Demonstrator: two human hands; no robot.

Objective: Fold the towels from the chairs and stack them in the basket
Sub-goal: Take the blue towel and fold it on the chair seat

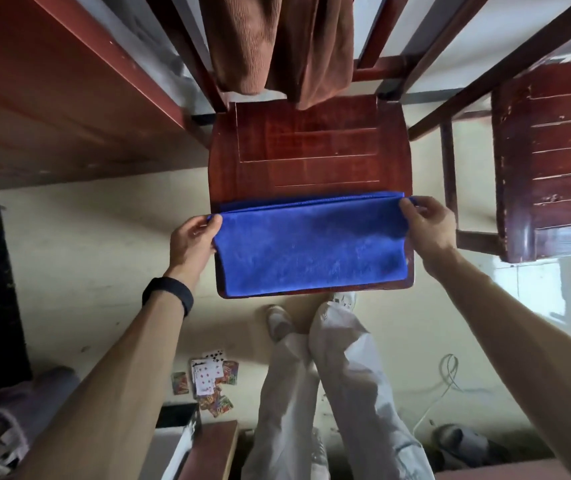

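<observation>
There are 2 towels: 1 blue towel (pixel 312 251) and 1 brown towel (pixel 277 43). There are 2 wooden chairs: the middle chair (pixel 312 143) and the right chair (pixel 554 150). 2 hands show, the left hand (pixel 192 242) and the right hand (pixel 428 226), with 1 black wristband (pixel 168 294). The playing cards (pixel 208 379) overlap too much to count.

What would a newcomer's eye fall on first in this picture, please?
The blue towel lies folded across the near half of the middle seat, and the left hand and right hand pinch its far corners. A brown towel hangs down at the seat's far edge. Playing cards lie scattered on the floor in front of the seat.
</observation>
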